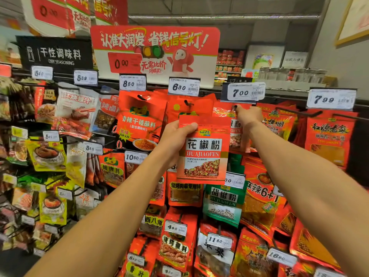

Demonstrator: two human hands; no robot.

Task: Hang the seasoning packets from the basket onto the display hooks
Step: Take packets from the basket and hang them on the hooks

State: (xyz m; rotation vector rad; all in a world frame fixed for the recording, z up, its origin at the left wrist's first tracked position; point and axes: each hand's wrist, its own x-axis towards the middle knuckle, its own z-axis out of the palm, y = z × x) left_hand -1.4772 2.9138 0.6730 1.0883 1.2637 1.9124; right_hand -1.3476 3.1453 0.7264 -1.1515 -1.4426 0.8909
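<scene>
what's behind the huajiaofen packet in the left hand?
Behind the packet gripped by the left hand: hanging red packets, a green packet below. Their middles are covered.

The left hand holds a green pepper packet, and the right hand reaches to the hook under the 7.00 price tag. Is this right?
Not quite: in the head view the packet in the left hand is red, not green. The right hand does reach to the hook under the 7.00 price tag.

Grey ceiling [229, 9], perhaps concrete

Red packet [202, 150] – white label band; green packet [223, 204]; black sign [54, 53].
</scene>
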